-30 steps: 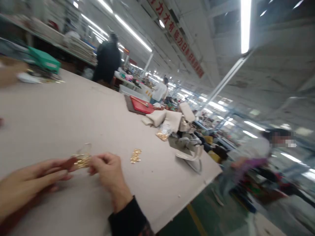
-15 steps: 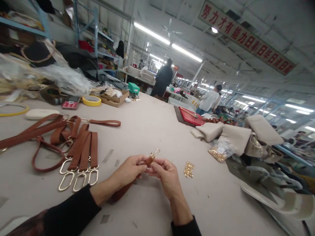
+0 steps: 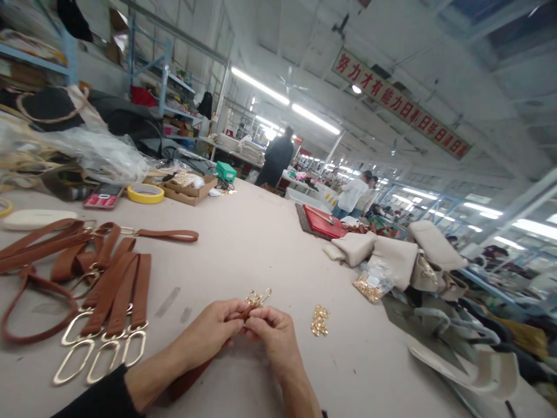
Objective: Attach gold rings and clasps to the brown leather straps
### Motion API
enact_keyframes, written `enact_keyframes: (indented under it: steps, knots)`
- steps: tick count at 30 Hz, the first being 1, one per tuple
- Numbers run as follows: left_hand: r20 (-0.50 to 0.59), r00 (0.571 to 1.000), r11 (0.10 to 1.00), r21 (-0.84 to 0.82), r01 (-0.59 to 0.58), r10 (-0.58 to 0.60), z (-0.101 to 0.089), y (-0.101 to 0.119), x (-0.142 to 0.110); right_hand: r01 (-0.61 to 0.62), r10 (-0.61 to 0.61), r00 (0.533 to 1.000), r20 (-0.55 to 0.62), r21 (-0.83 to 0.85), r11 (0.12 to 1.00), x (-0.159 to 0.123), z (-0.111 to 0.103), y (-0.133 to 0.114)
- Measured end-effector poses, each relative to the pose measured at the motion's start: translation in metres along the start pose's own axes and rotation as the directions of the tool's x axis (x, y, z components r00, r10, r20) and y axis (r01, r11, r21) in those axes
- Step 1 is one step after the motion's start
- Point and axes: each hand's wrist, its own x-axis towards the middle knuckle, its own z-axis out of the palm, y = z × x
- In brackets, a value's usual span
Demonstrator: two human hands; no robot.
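Both my hands meet over the table, pinching the end of a brown leather strap (image 3: 191, 380) that has gold metal hardware (image 3: 259, 298) at its tip. My left hand (image 3: 213, 328) is closed around the strap from the left, and the strap trails down beneath that wrist. Thumb and fingers of my right hand (image 3: 274, 334) press together at the same end; anything small between them is hidden. Right of my hands lies a small pile of gold metal pieces (image 3: 319, 320). To the left, finished-looking brown straps (image 3: 117, 296) with gold oval rings (image 3: 102, 361) lie heaped.
A clear bag of gold pieces (image 3: 369, 284) sits by beige bags (image 3: 395, 258) at the right. Red folder (image 3: 322, 222), yellow tape roll (image 3: 145, 193), calculator (image 3: 103, 196) and cardboard box (image 3: 191, 194) line the table's far side. People stand in the background.
The view has tilted and shifted, so the table things sit lower and further left. My hands remain together on the strap end, with only small finger movement.
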Motion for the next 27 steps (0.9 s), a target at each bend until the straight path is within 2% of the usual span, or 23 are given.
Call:
enact_keyframes:
  steps: [3,7,9,17,23,27]
  knots:
    - [-0.002,1.0,0.998,0.059,-0.02,0.02,0.0,0.0,-0.001,0.057,-0.056,0.998,-0.012,0.017,0.998,0.002,0.001,0.002]
    - [-0.007,0.99,0.979,0.152,-0.136,0.139,-0.002,0.002,0.001,0.099,-0.097,0.994,-0.047,0.046,0.994,0.002,0.003,0.005]
    - [-0.009,0.987,0.969,0.193,-0.156,0.16,-0.003,0.002,0.001,0.11,-0.107,0.993,-0.049,0.068,0.992,0.001,0.005,0.003]
    - [-0.055,0.978,0.947,0.267,-0.179,0.2,-0.006,-0.01,0.004,0.142,-0.139,0.99,-0.037,0.075,0.987,-0.003,0.007,-0.001]
    - [-0.069,0.979,0.934,0.317,-0.162,0.193,-0.004,-0.006,0.0,0.124,-0.121,0.992,-0.038,0.092,0.988,-0.004,0.003,-0.001]
    - [-0.08,0.984,0.953,0.272,-0.133,0.161,-0.001,-0.01,0.001,0.157,-0.155,0.986,-0.057,0.042,0.987,-0.007,0.003,-0.003]
